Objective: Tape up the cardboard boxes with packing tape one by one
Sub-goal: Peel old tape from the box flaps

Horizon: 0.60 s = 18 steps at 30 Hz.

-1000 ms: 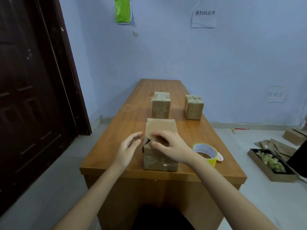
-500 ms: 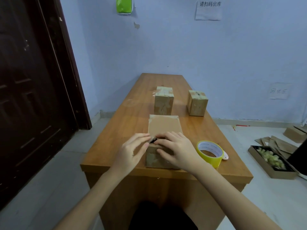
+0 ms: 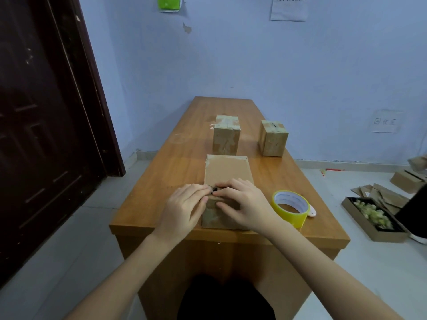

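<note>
The near cardboard box (image 3: 227,170) stands at the table's front edge, its top flap folded flat. My left hand (image 3: 184,209) and my right hand (image 3: 246,204) meet at the top front edge. Fingers lie on top and thumbs on the front face, pinching the flaps together around a small dark gap. A yellow roll of packing tape (image 3: 290,207) lies flat just right of my right hand, untouched. Two more boxes stand farther back: one in the middle (image 3: 226,136) and one to the right (image 3: 273,140), both with tape on top.
The wooden table (image 3: 175,172) is long and narrow, with a dark door to its left. A small white object (image 3: 312,212) lies behind the tape roll. On the floor at the right are an open tray of scraps (image 3: 374,218) and flattened cardboard (image 3: 381,192).
My left hand moved in from beside the box onto its front top edge. Both hands closed the flaps until the dark gap shrank. The camera tilted down and closer.
</note>
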Each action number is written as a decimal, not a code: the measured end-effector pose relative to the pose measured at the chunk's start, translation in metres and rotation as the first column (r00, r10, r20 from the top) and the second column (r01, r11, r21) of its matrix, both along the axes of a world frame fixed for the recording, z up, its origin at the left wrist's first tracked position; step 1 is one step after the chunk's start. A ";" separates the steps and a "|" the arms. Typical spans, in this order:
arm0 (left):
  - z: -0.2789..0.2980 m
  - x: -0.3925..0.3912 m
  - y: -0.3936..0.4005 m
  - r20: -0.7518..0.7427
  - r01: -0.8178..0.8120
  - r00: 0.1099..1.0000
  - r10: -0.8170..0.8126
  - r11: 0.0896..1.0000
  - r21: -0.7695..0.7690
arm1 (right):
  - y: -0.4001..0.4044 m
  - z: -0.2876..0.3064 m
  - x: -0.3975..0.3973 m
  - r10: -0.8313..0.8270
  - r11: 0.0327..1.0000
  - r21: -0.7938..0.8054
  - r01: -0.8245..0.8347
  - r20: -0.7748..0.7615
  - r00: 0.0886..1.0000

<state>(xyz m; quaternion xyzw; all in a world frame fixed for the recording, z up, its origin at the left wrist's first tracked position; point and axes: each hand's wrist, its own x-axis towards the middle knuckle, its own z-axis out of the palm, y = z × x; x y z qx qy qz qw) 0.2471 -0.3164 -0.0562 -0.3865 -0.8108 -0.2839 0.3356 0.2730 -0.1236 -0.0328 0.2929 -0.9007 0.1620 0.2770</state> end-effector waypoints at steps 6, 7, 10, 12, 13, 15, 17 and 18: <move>-0.006 0.004 -0.003 0.048 0.002 0.999 -0.001 1.000 -0.017 | 0.004 0.003 0.005 0.056 0.992 -0.112 -0.051 0.042 0.998; -0.007 0.007 -0.004 0.084 0.005 0.996 -0.005 1.000 -0.006 | 0.007 0.003 0.007 0.053 0.991 -0.128 -0.048 0.037 0.998; -0.006 0.013 -0.006 0.171 0.016 0.985 -0.021 0.999 0.032 | 0.029 0.000 0.010 -0.059 0.984 -0.164 0.062 0.020 0.998; -0.001 0.015 -0.002 0.211 0.002 0.977 -0.014 0.998 0.058 | 0.051 -0.002 0.009 -0.189 0.961 -0.190 0.199 0.071 0.979; 0.002 0.015 0.001 0.217 -0.016 0.976 -0.001 0.997 0.076 | 0.064 -0.003 0.008 -0.273 0.942 -0.169 0.290 0.117 0.955; 0.007 0.015 0.007 0.197 -0.071 0.979 0.049 0.992 0.107 | 0.088 -0.006 0.006 -0.436 0.884 -0.069 0.462 0.235 0.869; 0.010 0.017 0.012 0.209 -0.111 0.974 0.084 0.986 0.122 | 0.109 -0.011 0.007 -0.516 0.837 0.012 0.548 0.354 0.780; 0.011 0.018 0.014 0.227 -0.121 0.970 0.090 0.985 0.123 | 0.118 -0.014 0.008 -0.532 0.828 0.059 0.558 0.398 0.748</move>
